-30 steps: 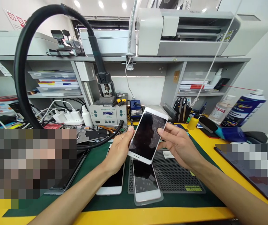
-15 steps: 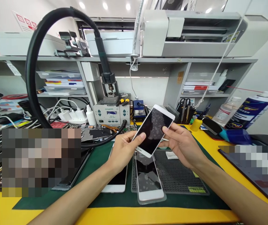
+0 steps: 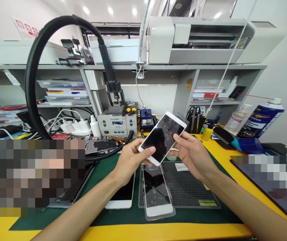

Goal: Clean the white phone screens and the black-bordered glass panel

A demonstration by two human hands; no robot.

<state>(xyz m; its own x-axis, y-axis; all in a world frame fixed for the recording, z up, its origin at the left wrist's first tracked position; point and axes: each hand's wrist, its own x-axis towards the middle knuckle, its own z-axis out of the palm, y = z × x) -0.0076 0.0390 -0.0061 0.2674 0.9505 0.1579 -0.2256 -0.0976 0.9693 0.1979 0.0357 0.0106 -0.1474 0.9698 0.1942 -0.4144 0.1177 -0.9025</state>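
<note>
A white-framed smartphone [image 3: 164,138] with a dark screen is tilted above the bench, held between both hands. My left hand [image 3: 133,159] is closed on its lower left end, thumb lying on the glass. At the right edge, my right hand [image 3: 192,150] pinches it, with the thumb on the screen side. Below, a second white phone [image 3: 156,190] lies on a clear sheet or sleeve, its screen marked with pale blotches. Partly hidden by my left forearm, a third white phone [image 3: 120,202] rests on the green mat [image 3: 103,219].
A perforated dark pad [image 3: 186,187] lies under the second phone. Behind stand a hot air station [image 3: 117,125] with a looping black hose [image 3: 29,77] and a blue soldering unit [image 3: 146,117]. On the right are a spray can [image 3: 261,117], a bottle [image 3: 237,117] and a dark tablet-like panel [image 3: 256,177].
The held phone has tipped over slightly, its lower end turning a little to the left. The view has shifted slightly. Both hands keep their hold.
</note>
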